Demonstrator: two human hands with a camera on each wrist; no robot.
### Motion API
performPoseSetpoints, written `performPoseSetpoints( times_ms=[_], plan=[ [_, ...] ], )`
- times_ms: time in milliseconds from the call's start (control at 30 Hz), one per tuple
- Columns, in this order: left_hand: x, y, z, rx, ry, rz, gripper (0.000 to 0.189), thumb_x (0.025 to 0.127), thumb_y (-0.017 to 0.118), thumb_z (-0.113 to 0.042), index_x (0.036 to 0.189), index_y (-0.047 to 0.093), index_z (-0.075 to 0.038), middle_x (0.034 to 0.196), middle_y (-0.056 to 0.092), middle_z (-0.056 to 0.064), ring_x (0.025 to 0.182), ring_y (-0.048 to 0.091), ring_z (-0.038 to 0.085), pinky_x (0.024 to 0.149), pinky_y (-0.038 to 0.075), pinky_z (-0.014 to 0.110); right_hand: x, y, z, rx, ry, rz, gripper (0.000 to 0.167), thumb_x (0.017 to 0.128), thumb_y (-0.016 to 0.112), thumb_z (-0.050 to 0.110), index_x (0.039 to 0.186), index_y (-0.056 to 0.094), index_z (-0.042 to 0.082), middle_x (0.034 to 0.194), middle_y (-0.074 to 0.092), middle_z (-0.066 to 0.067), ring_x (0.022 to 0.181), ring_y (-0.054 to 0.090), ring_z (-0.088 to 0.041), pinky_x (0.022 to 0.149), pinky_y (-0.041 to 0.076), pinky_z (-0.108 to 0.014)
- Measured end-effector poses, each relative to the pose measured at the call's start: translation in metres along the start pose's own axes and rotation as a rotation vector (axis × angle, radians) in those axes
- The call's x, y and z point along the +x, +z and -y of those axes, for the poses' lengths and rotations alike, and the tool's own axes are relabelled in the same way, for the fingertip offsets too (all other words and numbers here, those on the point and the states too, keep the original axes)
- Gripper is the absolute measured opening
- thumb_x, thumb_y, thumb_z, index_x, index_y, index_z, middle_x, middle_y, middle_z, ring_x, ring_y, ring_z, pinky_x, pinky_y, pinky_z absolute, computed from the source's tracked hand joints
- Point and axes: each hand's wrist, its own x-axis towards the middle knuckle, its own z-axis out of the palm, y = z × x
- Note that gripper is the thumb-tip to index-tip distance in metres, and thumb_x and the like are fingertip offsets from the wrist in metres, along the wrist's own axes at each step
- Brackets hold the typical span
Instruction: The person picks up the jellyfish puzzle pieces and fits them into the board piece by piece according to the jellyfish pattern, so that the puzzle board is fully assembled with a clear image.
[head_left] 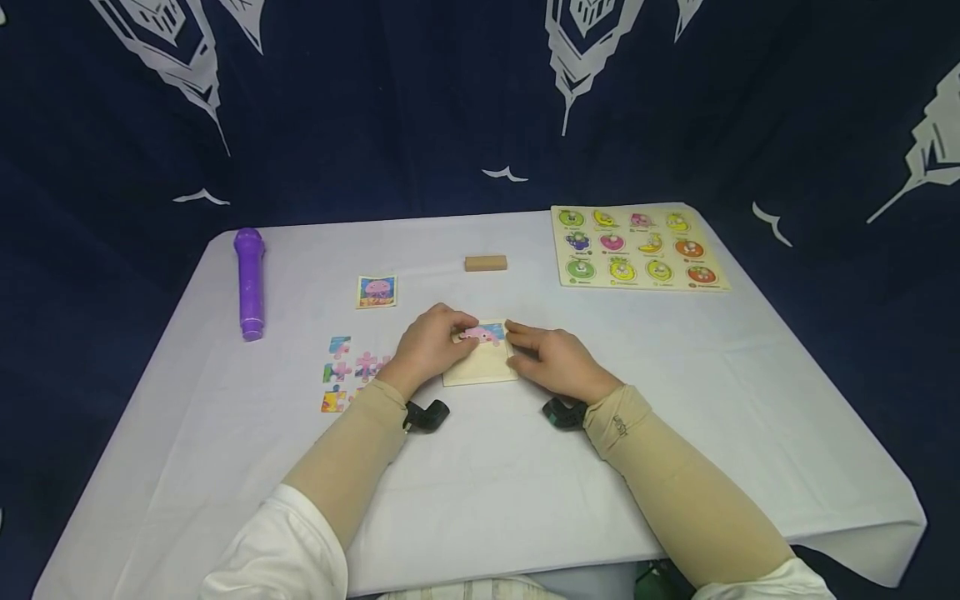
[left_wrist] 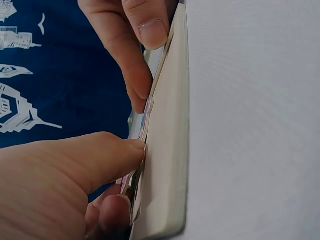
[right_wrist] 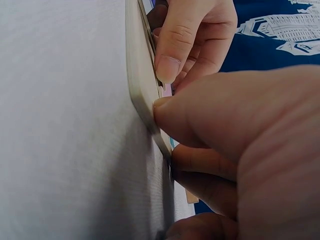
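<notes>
A small pale puzzle board point(head_left: 480, 371) lies in front of me, with pink-and-blue picture pieces point(head_left: 491, 332) along its far edge. My left hand point(head_left: 429, 346) pinches a puzzle piece point(left_wrist: 126, 185) between thumb and fingers at the board's far left; the piece is partly hidden by the fingers. At the opposite side my right hand point(head_left: 558, 362) grips the board's right edge, thumb on its near part and fingers farther up. Loose puzzle pieces point(head_left: 339, 371) lie left of the board, some hidden behind the left wrist.
A small picture card point(head_left: 377, 292) lies beyond the loose pieces. A wooden block point(head_left: 485, 263) sits behind the board. The purple microphone-shaped toy point(head_left: 251, 285) is at the far left, and a fruit picture board point(head_left: 637, 248) at the far right of the white-covered table point(head_left: 465, 492).
</notes>
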Motion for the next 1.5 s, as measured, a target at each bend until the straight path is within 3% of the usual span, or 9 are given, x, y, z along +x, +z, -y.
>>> performPoseSetpoints(
  times_ms=[400,633,767,1067,1500],
  plan=[
    [-0.0008,-0.0008,0.0000,-0.003,0.006,-0.010,0.038,0.091,0.077,-0.027,0.127,0.071,-0.019,0.119,0.064,0.004,0.107,0.064,0.024,0.093,0.053,0.043,-0.0009,-0.0021,0.0027,0.009,-0.009,-0.004,0.049,0.097,0.069,0.026,0.140,0.061,0.002,0.154,0.052,-0.007,0.140,0.051,-0.029,0.113,0.044,-0.048],
    [-0.0003,-0.0014,-0.0016,-0.020,-0.012,-0.013,0.030,0.094,0.075,-0.025,0.123,0.072,-0.018,0.118,0.068,0.003,0.112,0.066,0.024,0.095,0.053,0.044,-0.0005,-0.0019,0.0016,0.007,-0.011,0.001,0.050,0.098,0.069,0.027,0.141,0.061,0.002,0.155,0.051,-0.007,0.141,0.050,-0.030,0.113,0.043,-0.049],
    [-0.0007,-0.0011,-0.0018,-0.032,-0.024,-0.028,0.029,0.095,0.074,-0.025,0.123,0.071,-0.019,0.117,0.068,0.003,0.110,0.066,0.024,0.093,0.053,0.044,-0.0007,-0.0023,0.0020,0.006,-0.015,-0.002,0.049,0.098,0.069,0.027,0.140,0.061,0.002,0.154,0.052,-0.008,0.140,0.051,-0.030,0.112,0.044,-0.049],
    [-0.0001,0.0009,-0.0007,-0.035,-0.034,-0.059,0.028,0.093,0.076,-0.024,0.120,0.072,-0.016,0.099,0.066,0.001,0.087,0.060,0.019,0.078,0.050,0.037,0.0000,-0.0020,0.0020,0.014,-0.022,-0.002,0.049,0.097,0.070,0.027,0.139,0.062,0.002,0.154,0.052,-0.007,0.140,0.051,-0.030,0.112,0.044,-0.049],
    [0.0005,0.0011,-0.0011,-0.066,-0.072,-0.059,0.028,0.093,0.077,-0.026,0.120,0.072,-0.018,0.102,0.073,-0.003,0.095,0.067,0.018,0.085,0.053,0.040,0.0003,-0.0009,-0.0005,0.006,-0.021,0.000,0.049,0.097,0.069,0.028,0.139,0.062,0.003,0.153,0.053,-0.008,0.140,0.051,-0.029,0.113,0.044,-0.049]
  ],
)
